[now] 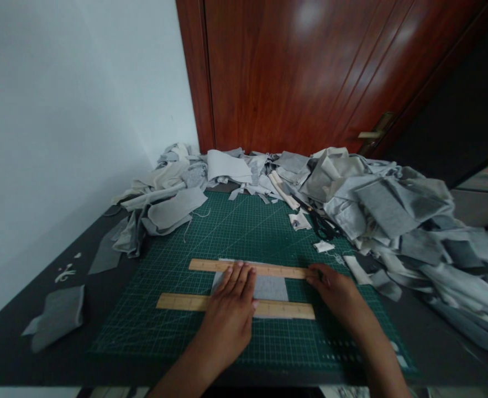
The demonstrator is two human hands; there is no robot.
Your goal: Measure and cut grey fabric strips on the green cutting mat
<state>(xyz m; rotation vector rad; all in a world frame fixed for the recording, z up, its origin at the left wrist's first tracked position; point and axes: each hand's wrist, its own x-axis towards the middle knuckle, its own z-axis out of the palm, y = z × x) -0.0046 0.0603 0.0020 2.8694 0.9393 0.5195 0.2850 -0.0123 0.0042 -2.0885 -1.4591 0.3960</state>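
A grey piece of fabric (271, 288) lies on a green cutting mat (244, 229). Across its far edge runs one wooden ruler (283, 271), and a second wooden ruler (287, 309) crosses near its close edge, roughly parallel. My left hand (230, 309) lies flat with fingers stretched forward, covering part of the fabric and both rulers, fingertips on the far one. At that far ruler's right end, my right hand (334, 287) pinches the tip between thumb and fingers.
Black-handled scissors (321, 224) rest beside a large heap of grey and cream cloth (376, 204) on the right. More cloth (173, 204) is piled at the left. Small scraps (299, 221) lie on the mat. A folded grey piece (59, 315) sits on the dark table.
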